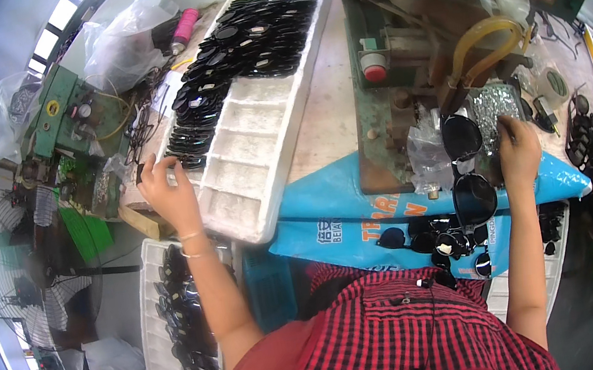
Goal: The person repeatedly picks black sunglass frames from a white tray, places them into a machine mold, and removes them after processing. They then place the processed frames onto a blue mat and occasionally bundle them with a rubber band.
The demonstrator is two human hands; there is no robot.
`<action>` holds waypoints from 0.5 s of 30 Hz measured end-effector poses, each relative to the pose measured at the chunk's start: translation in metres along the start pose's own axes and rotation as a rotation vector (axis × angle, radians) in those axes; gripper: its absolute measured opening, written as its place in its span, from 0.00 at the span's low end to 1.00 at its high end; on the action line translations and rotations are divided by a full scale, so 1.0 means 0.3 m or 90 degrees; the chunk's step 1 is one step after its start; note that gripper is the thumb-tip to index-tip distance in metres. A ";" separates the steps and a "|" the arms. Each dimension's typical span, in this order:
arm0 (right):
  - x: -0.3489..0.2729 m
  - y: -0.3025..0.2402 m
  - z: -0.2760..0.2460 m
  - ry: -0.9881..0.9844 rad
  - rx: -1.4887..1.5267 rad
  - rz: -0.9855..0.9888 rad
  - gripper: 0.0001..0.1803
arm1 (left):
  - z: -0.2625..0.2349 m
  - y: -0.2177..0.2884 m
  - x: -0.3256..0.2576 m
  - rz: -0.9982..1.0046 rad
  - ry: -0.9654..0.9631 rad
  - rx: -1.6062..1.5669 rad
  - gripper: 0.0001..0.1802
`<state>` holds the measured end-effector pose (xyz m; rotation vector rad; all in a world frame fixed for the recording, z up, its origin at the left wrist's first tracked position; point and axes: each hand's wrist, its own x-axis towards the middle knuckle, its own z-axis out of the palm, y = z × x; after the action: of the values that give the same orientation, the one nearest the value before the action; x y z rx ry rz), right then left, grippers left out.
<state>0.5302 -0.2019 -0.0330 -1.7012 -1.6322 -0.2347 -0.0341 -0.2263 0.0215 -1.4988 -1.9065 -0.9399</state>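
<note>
My left hand [172,198] is at the near left end of a white compartment tray [250,165], its fingers curled beside a row of dark eyewear parts [196,123]. A small dark piece shows at its fingertips; its kind is unclear. My right hand [521,155] has its fingers pinched together at the edge of a heap of tiny shiny metal pieces [497,108]. Anything between those fingers is too small to make out. Just left of it, a pair of dark sunglasses [474,198] sits at the green bench machine [389,60], one lens above the other.
A blue printed plastic sheet [330,195] covers the bench front, with more sunglasses [422,234] lying on it. Another white tray [158,341] of sunglasses stands low at left. A fan [43,266] and a second green machine [69,113] are beyond. Sunglasses [584,129] lie at right.
</note>
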 end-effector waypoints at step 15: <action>0.043 0.021 0.011 0.063 0.061 -0.013 0.07 | 0.092 -0.075 0.146 0.254 -0.402 0.074 0.06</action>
<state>0.5370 -0.1893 -0.0299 -1.5773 -1.5642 -0.2419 -0.0662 -0.1814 0.0337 -2.1685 -1.8905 -0.1755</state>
